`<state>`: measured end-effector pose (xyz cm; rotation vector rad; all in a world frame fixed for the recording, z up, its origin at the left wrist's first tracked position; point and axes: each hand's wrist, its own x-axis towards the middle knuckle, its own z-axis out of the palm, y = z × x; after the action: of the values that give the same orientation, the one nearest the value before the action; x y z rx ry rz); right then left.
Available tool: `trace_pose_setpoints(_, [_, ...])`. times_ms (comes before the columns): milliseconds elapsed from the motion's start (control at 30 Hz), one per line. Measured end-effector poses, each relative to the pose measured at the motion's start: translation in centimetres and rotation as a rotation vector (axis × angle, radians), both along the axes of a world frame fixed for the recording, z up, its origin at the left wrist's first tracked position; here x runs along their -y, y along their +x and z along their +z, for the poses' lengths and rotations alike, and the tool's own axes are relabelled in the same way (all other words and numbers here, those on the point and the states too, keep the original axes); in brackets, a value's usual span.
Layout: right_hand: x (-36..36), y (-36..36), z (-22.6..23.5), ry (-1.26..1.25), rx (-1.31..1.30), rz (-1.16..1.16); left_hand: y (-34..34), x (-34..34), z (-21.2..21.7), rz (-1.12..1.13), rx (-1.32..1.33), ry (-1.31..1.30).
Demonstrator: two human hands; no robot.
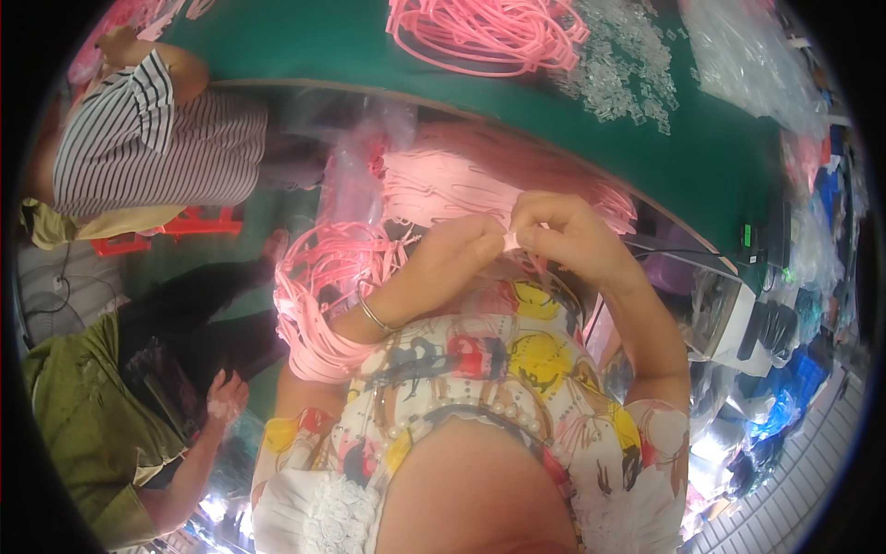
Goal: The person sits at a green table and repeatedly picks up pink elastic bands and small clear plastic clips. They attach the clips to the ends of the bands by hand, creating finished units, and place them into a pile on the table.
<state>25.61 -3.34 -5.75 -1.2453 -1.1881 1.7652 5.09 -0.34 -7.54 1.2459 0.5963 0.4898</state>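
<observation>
My left hand (461, 247) and my right hand (565, 242) meet in front of my body, both closed in a pinch. Between their fingertips is a small pale pink piece (510, 242), apparently the end of a strap; its exact shape is hidden by the fingers. A looped bundle of pink straps (314, 309) hangs over my left forearm, above the bracelet and toward the elbow. Just beyond my hands, below the table edge, lies a thick layer of flat light-pink straps (434, 185).
On the green table (323, 51) rest a coil of pink cords (489, 37), a heap of small clear plastic pieces (628, 65) and clear plastic bags (748, 65). A person in a striped shirt (185, 148) and another in a green shirt (88, 415) are at the left. A red stool (208, 222) stands there.
</observation>
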Motion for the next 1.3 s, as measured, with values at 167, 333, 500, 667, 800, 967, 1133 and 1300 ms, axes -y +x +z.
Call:
trace_pose_setpoints(167, [0.2, -0.5, 0.1, 0.204, 0.131, 0.002, -0.4, -0.6, 0.4, -0.07, 0.031, -0.348])
trace_pose_setpoints(333, [0.4, -0.9, 0.0, 0.728, 0.627, 0.006, 0.0, -0.4, -1.4, -0.111, 0.274, -0.697])
trace_pose_setpoints(500, [0.9, -1.5, -0.3, 0.872, 0.714, -0.082, 0.0, -0.8, -1.5, -0.115, 0.273, -0.783])
trace_pose_setpoints(667, [1.1, -0.4, 0.5, 0.705, 0.515, -0.096, -0.4, -2.0, -0.2, -0.121, 0.058, -0.395])
trace_pose_setpoints(800, [1.0, 0.4, 1.6, 0.606, 0.473, -0.062, -0.6, -2.7, 1.1, -0.098, 0.003, -0.253])
trace_pose_setpoints(967, [0.2, 1.2, 2.4, 0.531, 0.335, -0.131, -1.0, -3.8, 1.6, -0.188, 0.01, -0.112])
trace_pose_setpoints(1133, [-1.1, 1.3, 1.9, 0.641, 0.378, -0.186, -1.8, -4.2, 3.1, -0.144, 0.078, -0.324])
trace_pose_setpoints(1300, [-0.5, -0.4, 1.8, 0.862, 0.646, -0.399, -2.1, -3.7, 3.4, 0.017, 0.296, -0.474])
